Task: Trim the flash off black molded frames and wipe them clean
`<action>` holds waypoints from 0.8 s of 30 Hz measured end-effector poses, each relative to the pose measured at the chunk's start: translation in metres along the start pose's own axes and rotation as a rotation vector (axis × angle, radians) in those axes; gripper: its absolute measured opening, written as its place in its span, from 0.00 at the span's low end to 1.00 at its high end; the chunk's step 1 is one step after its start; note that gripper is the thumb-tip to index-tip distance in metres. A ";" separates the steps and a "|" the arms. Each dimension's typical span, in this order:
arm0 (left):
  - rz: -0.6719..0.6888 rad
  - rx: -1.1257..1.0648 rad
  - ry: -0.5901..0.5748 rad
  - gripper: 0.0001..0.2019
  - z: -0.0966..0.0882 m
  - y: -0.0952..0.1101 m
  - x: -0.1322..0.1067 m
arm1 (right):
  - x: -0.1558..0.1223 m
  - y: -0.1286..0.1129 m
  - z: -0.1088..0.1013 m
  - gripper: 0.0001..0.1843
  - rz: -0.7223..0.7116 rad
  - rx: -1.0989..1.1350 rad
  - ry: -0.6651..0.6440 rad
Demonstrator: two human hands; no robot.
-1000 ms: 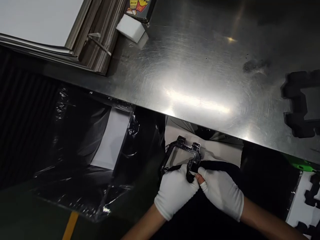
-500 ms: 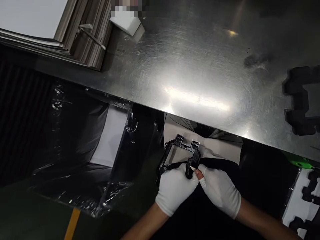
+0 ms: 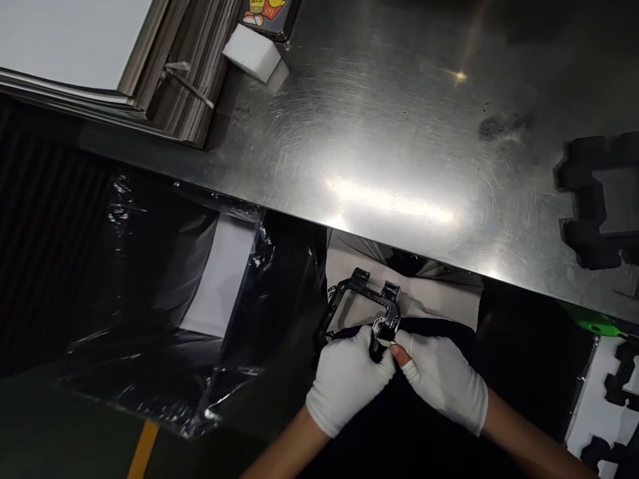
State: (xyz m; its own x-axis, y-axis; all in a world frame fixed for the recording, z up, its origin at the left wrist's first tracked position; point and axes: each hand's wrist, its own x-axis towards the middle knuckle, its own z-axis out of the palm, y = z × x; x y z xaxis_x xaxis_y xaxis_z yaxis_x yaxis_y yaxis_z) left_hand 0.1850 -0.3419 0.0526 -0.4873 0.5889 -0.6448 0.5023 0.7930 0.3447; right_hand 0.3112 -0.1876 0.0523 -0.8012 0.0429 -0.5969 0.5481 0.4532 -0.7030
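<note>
Both my hands wear white gloves and meet just below the steel table's near edge. My left hand is closed around the lower side of a black metal frame with small hinge-like brackets on its top corners. My right hand pinches the frame's lower right end, a bare fingertip showing through the glove. The frame is held over my lap, above white and dark cloth.
A scuffed steel table fills the upper view. A stack of white sheets and grey boards lies at its far left, beside a white block. Black foam pieces sit at right. A box lined with black plastic stands below left.
The hands and frame have barely shifted; the right fingertips keep working at the frame's lower right end. The view wobbled slightly.
</note>
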 end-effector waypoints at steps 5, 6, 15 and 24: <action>0.031 0.074 0.088 0.15 0.005 -0.002 -0.002 | 0.000 -0.005 0.004 0.27 -0.002 -0.119 0.011; 0.033 0.079 0.093 0.15 0.006 -0.001 -0.003 | -0.001 -0.006 0.004 0.25 0.005 -0.145 0.004; 0.010 0.170 0.099 0.15 0.005 0.002 -0.002 | -0.001 -0.013 0.004 0.23 0.083 -0.193 -0.038; 0.007 0.221 0.164 0.16 0.008 0.002 -0.002 | -0.001 -0.017 0.006 0.25 0.155 -0.076 -0.034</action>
State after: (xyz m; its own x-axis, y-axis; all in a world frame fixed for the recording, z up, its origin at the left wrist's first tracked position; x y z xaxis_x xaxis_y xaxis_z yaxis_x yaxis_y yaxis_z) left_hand 0.1931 -0.3431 0.0489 -0.5833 0.6260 -0.5175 0.6409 0.7462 0.1802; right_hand 0.3044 -0.2002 0.0628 -0.6993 0.0877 -0.7094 0.6434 0.5096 -0.5712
